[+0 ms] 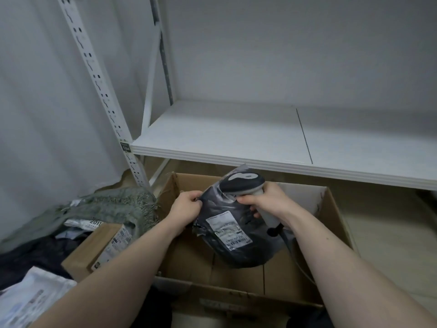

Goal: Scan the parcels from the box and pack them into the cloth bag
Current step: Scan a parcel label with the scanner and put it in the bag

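Note:
A black plastic parcel (236, 247) with a white shipping label hangs over the open cardboard box (335, 223). My left hand (186, 207) pinches the parcel's upper left edge. My right hand (267, 200) grips the handle of a grey and white barcode scanner (243, 182), whose head sits at the parcel's top edge; its cable runs down into the box. The grey-green cloth bag (118, 204) lies open to the left of the box, with a small cardboard parcel (99, 245) and white mailers inside.
A white metal shelf (236, 136) juts out just above the box's far side, with its perforated upright (104, 95) on the left. White mailer parcels (30, 297) lie at the lower left. The box's near flap (236, 297) is toward me.

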